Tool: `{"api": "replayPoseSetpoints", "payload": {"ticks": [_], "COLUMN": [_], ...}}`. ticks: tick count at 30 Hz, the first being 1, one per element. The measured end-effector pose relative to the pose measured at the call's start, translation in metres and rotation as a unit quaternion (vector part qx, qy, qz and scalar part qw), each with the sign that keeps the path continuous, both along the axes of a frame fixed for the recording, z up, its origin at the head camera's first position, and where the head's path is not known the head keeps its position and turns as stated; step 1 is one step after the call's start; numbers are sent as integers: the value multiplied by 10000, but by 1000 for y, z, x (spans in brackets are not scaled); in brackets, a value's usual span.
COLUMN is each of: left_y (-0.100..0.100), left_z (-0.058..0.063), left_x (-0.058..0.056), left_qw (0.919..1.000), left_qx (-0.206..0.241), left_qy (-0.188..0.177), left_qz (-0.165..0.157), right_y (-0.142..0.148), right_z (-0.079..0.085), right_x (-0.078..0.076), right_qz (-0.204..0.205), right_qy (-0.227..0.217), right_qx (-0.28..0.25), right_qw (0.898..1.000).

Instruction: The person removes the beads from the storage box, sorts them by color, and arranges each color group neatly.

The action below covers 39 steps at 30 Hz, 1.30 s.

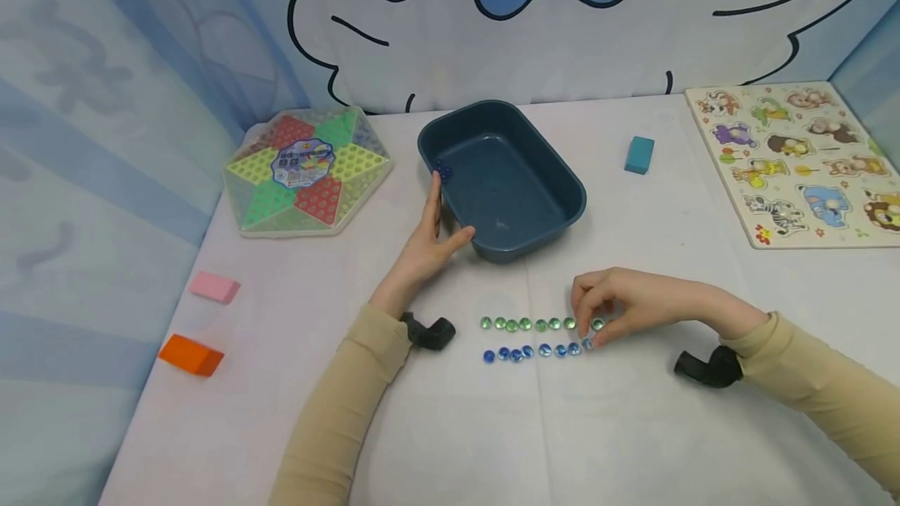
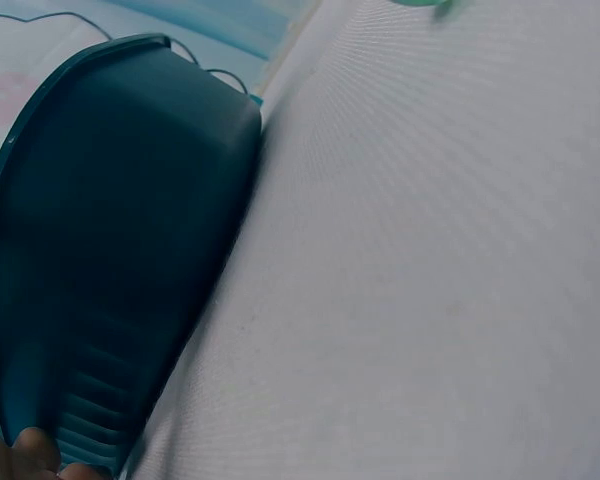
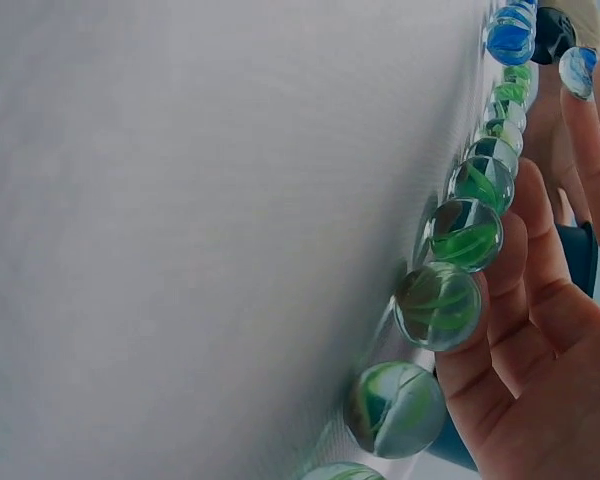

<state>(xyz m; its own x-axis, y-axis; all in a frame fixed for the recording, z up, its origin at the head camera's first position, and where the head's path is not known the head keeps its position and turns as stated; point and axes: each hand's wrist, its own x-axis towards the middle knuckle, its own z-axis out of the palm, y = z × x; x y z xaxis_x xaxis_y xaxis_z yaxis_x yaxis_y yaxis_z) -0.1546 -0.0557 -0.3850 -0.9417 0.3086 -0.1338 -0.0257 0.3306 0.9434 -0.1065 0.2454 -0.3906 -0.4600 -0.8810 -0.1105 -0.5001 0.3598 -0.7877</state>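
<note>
My left hand (image 1: 422, 248) rests against the left side of a dark blue plastic tub (image 1: 520, 233), fingers fairly straight at its rim and wall. Dark blue marbles (image 1: 444, 172) lie inside, by that rim. Between thumb and finger, my right hand (image 1: 626, 299) pinches a clear-and-blue marble (image 3: 578, 72) at the right end of a row of blue marbles (image 1: 544, 350). Just behind runs a row of green marbles (image 1: 541, 325); its right end is partly covered by the right hand. Up close, the right wrist view shows swirled green marbles (image 3: 438, 305) beside the palm.
At the back left sits a hexagonal box (image 1: 309, 170) with coloured triangles. Pink (image 1: 214, 287) and orange (image 1: 191, 355) blocks lie at the left edge. A teal block (image 1: 639, 155) stands right of the tub, and an animal puzzle board (image 1: 801, 166) lies at the far right.
</note>
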Motion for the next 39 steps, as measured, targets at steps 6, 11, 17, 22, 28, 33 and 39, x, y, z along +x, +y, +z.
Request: {"api": "replayPoseSetpoints", "payload": {"ticks": [6, 11, 17, 22, 28, 33, 39], "left_y": [-1, -1, -1, -1, -1, -2, -2], "left_z": [-2, -4, -3, -2, -2, -3, -3], "left_x": [-1, -2, -2, -1, -2, -2, -2], "left_qw": [10000, 9999, 10000, 10000, 10000, 9999, 10000], "left_qx": [67, 109, 76, 24, 49, 85, 47], "left_qy": [-42, -3, 16, -19, 10, 38, -10], "left_qz": [-10, -43, -57, -36, -42, -52, -39], "right_y": [0, -1, 0, -1, -2, -3, -3], "right_z": [1, 1, -1, 0, 0, -2, -3], "right_x": [0, 1, 2, 3, 3, 2, 2], "right_qz": [82, 7, -230, -268, -295, -238, -90], "right_qy": [-122, -134, 50, 80, 43, -62, -130], "right_qx": [-79, -42, 149, 319, 407, 211, 145], "right_qw": [9999, 9999, 9996, 9991, 9987, 9995, 9998]}}
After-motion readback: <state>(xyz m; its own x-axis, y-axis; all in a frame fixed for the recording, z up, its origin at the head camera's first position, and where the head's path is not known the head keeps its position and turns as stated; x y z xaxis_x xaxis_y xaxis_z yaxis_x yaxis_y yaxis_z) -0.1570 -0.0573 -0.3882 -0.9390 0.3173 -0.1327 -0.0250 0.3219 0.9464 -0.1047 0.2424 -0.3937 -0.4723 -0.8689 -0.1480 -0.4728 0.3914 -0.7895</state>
